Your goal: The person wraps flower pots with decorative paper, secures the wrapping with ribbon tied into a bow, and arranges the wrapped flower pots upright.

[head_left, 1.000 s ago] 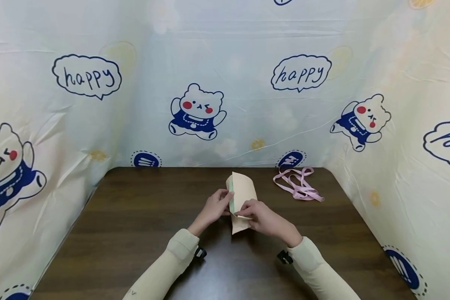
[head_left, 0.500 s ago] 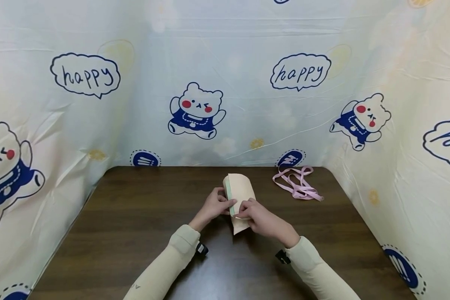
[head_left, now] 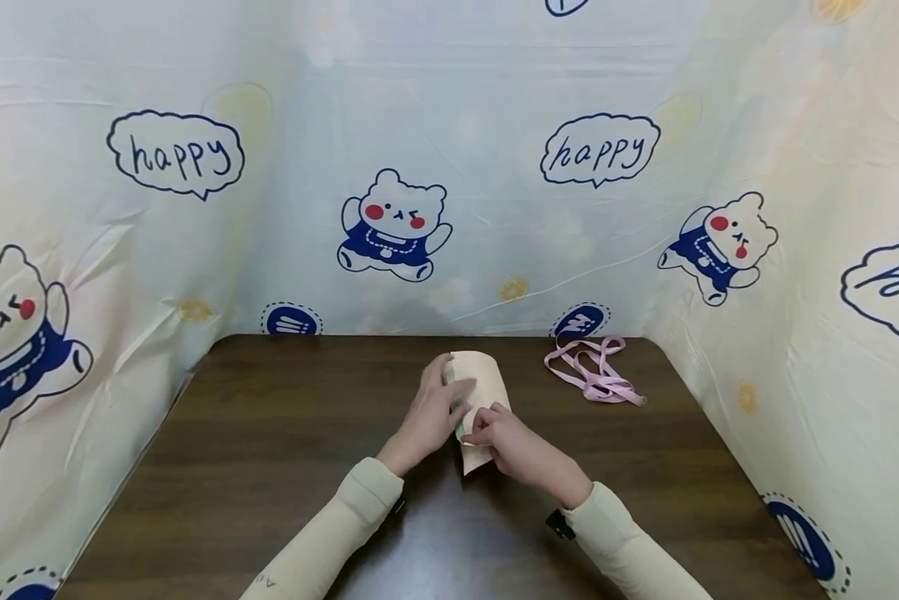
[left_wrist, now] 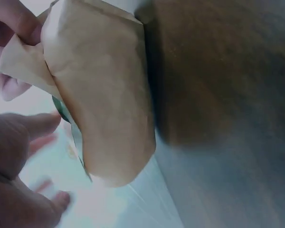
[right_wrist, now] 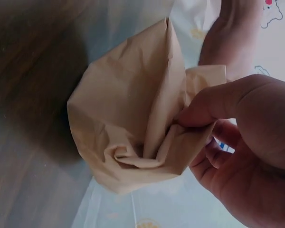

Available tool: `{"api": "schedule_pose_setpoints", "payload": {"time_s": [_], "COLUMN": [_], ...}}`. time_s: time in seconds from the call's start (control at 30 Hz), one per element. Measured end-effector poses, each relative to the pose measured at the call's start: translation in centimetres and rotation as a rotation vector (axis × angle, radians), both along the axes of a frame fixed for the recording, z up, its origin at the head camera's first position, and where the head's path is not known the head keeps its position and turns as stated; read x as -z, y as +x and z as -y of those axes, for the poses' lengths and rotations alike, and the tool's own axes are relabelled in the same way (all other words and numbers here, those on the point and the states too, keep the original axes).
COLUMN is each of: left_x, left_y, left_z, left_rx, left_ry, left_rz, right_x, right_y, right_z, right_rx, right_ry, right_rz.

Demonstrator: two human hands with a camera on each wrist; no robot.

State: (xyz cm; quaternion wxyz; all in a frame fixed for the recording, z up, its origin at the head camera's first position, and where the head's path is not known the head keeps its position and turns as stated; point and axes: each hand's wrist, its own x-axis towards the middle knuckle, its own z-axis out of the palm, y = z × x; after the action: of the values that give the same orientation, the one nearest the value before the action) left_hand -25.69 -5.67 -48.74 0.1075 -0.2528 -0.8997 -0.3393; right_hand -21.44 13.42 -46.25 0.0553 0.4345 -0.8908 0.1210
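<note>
A roll wrapped in tan wrapping paper (head_left: 486, 379) lies on the table, its length running away from me; what is inside is hidden. Along its left side shows a pale green strip (left_wrist: 64, 111) at the paper's overlapping edge. My left hand (head_left: 428, 412) is at that side, fingers spread, with fingertips at the seam. In the left wrist view, the left hand (left_wrist: 19, 156) has one finger reaching to the green strip. My right hand (head_left: 524, 450) pinches the paper at the near end. There the paper end (right_wrist: 128, 152) is gathered into folds, held between right thumb and fingers (right_wrist: 218, 104).
A tangled pink ribbon (head_left: 595, 371) lies at the back right of the dark wooden table (head_left: 269, 467). A printed curtain (head_left: 494, 233) hangs behind the table and along both sides.
My left hand has let go of its grip beside the roll and moved forward along the seam with fingers spread. My right hand keeps its pinch, shifting slightly nearer to me.
</note>
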Motion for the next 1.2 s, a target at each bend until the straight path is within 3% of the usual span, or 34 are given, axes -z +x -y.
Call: {"api": "schedule_pose_setpoints", "payload": {"time_s": [0.13, 0.2, 0.4, 0.53, 0.67, 0.8, 0.93, 1.2], "left_x": [0.1, 0.3, 0.7, 0.7, 0.4, 0.4, 0.2, -0.6], "left_y": [0.0, -0.1, -0.4, -0.3, -0.2, -0.1, 0.1, -0.1], "left_z": [-0.2, -0.3, -0.3, -0.3, -0.2, -0.1, -0.1, -0.5], "left_rx": [0.165, 0.207, 0.238, 0.259, 0.269, 0.265, 0.261, 0.266], "left_ry": [-0.068, -0.077, -0.071, -0.086, -0.103, -0.119, -0.13, -0.138], "left_rz": [0.02, 0.055, 0.076, 0.11, 0.145, 0.162, 0.157, 0.212], "right_x": [0.6, 0.7, 0.4, 0.5, 0.6, 0.8, 0.9, -0.1], "right_y": [0.7, 1.1, 1.9, 2.1, 2.3, 2.4, 2.2, 1.8], "right_z": [0.1, 0.1, 0.3, 0.3, 0.0, -0.6, -0.8, -1.0], "right_rx": [-0.009, -0.003, 0.036, 0.02, 0.007, 0.094, 0.177, 0.179], "right_ry": [-0.059, -0.08, -0.082, -0.059, -0.103, -0.139, -0.073, 0.009], "right_rz": [-0.047, -0.077, -0.145, -0.171, -0.128, -0.102, -0.106, -0.095]}}
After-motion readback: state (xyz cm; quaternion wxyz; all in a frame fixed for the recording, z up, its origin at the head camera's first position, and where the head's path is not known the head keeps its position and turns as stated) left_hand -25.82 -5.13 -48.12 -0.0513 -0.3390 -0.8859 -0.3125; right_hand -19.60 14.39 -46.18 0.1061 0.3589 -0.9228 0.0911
